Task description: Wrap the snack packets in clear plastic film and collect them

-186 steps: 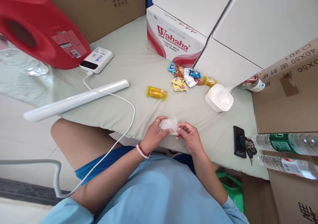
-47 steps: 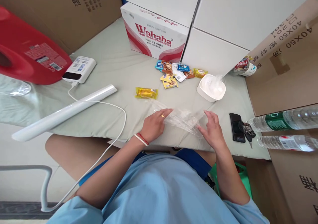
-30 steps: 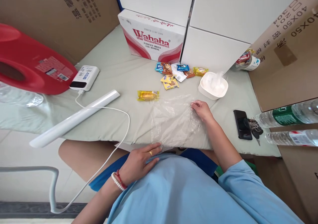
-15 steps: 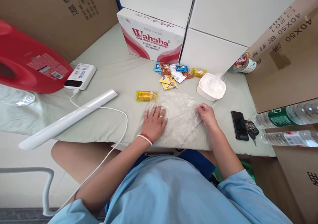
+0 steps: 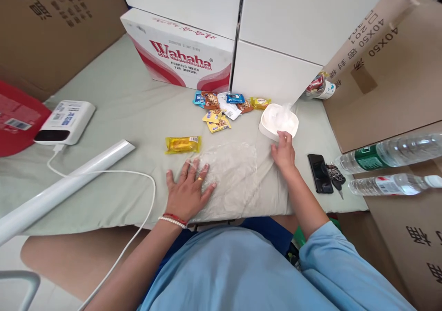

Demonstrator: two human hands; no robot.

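Note:
My left hand (image 5: pixel 188 191) lies flat with its fingers spread, pressing on the left edge of a clear plastic bag (image 5: pixel 235 170) laid out on the cloth. A twisted yellow-wrapped snack (image 5: pixel 183 144) sits just beyond its fingertips. At the near rim of a white bowl (image 5: pixel 265 128) is my right hand (image 5: pixel 285 153), fingertips over the rim and thumb held apart from them. Whether it grips the rim is hard to see. Crumpled clear plastic (image 5: pixel 281 116) fills the bowl. Small snack packets (image 5: pixel 219 124) in yellow, blue, brown and white lie in a loose group left of the bowl.
A Wahaha carton (image 5: pixel 183 55) stands at the back. On the left are a white device (image 5: pixel 65 122) with a cable, a white tube (image 5: pixel 69 182) and a red container (image 5: pixel 17 118). A phone (image 5: pixel 320 173), keys (image 5: pixel 334 175) and bottles (image 5: pixel 390 157) lie on the right.
My right hand has let go of the plastic bag's right edge and moved forward to the bowl's rim. My left hand stays on the bag, its fingers spread wider. The view has shifted right.

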